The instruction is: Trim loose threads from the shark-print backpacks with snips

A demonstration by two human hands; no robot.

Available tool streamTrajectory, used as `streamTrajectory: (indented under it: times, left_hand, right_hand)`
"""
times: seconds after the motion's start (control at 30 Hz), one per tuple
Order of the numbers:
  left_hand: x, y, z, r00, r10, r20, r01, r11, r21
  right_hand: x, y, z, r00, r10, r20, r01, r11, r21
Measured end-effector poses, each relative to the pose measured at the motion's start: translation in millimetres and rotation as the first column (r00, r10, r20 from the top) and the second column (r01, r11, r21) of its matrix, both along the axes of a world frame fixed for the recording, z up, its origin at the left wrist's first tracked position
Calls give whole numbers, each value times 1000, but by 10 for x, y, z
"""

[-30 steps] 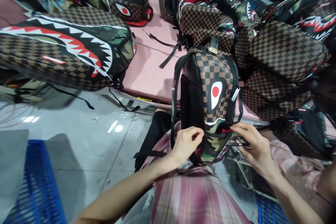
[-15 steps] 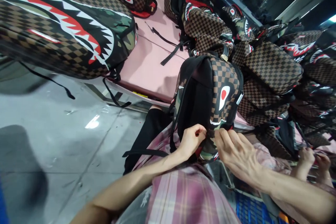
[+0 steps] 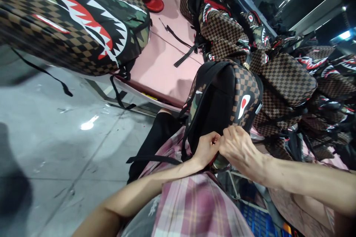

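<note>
Your left hand (image 3: 206, 149) pinches the bag (image 3: 213, 107) at its side edge; your right hand (image 3: 239, 148) curls against it, fingertips hidden, so its grip can't be told. The bag stands slightly tilted at your lap, by the pink table (image 3: 158, 68). Left lies a large shark-mouth backpack (image 3: 83, 26); right, piled checkered backpacks (image 3: 289, 77).

Your right hand (image 3: 240, 148) covers the backpack's (image 3: 214, 107) lower side, so you can't tell what it and your left hand (image 3: 206, 150) hold there. The shark-mouth bag (image 3: 83, 26) runs past your view's left edge; the blue crate (image 3: 254, 220) is cut off below.
</note>
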State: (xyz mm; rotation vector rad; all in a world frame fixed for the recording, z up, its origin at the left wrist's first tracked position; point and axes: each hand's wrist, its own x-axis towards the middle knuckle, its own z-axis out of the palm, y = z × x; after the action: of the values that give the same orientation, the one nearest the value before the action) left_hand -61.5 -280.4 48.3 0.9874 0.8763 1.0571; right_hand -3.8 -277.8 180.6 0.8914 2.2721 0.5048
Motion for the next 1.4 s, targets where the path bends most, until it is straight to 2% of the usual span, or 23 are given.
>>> streamTrajectory:
  times: [0.17,0.27,0.5,0.67,0.8,0.87,0.9,0.97,1.0,1.03,1.07,1.1,1.17,1.2,1.23,1.27,1.3,1.33,1.4]
  left_hand:
    - [-8,35,36,994,25,-104,-24,1000,11]
    - [16,46,14,989,30,-143,-27,999,23]
    - [46,34,-81,989,44,-142,-36,998,58]
    - [73,11,-80,981,58,-187,-42,995,86]
    - [65,37,-120,972,37,-232,-13,994,107]
    - [-43,106,-150,934,-32,-355,89,985,145]
    - [-131,154,-150,882,-48,-468,144,975,171]
    - [-350,253,-90,712,38,-701,202,945,257]
    - [-459,295,-22,640,139,-756,199,920,337]
    - [-553,329,72,613,259,-747,176,876,448]
    - [-618,354,186,634,374,-677,143,804,577]
    - [-645,372,313,690,455,-562,113,700,705]
    - [-568,411,559,816,476,-328,100,443,891]
    - [-469,438,658,855,434,-282,145,323,935]
    - [-340,473,734,873,384,-300,231,215,949]
    - [-193,512,787,861,350,-370,345,132,929]
    - [-40,552,820,815,342,-468,472,78,878]
    - [106,587,839,738,357,-572,594,58,802]
    - [340,629,866,543,406,-735,776,94,624]
  right_hand:
    - [-107,223,159,994,-98,-51,87,978,-187]
    - [-171,291,246,989,-147,8,144,957,-252]
    - [-189,292,144,986,-130,101,152,954,-259]
    - [-159,244,40,996,-78,50,86,978,-189]
    - [-135,247,84,995,-93,41,100,972,-211]
    - [-25,268,205,994,-108,-23,99,967,-237]
    - [74,275,285,989,-130,-73,110,968,-226]
    - [352,263,447,954,-214,-211,178,968,-177]
    - [518,238,509,917,-270,-295,232,960,-158]
    - [689,201,546,862,-319,-394,278,947,-160]
    - [854,152,552,793,-357,-495,304,934,-186]
    - [1002,94,524,718,-388,-577,314,921,-229]
    - [1220,-39,375,598,-429,-677,303,903,-305]
    - [1284,-107,267,566,-444,-695,296,896,-331]
    - [1324,-173,148,548,-450,-705,296,893,-339]
    - [1344,-234,27,537,-450,-713,303,892,-334]
    - [1352,-289,-89,520,-437,-734,308,897,-316]
    - [1356,-337,-195,494,-414,-765,301,907,-296]
    - [1375,-419,-370,406,-343,-847,259,932,-253]
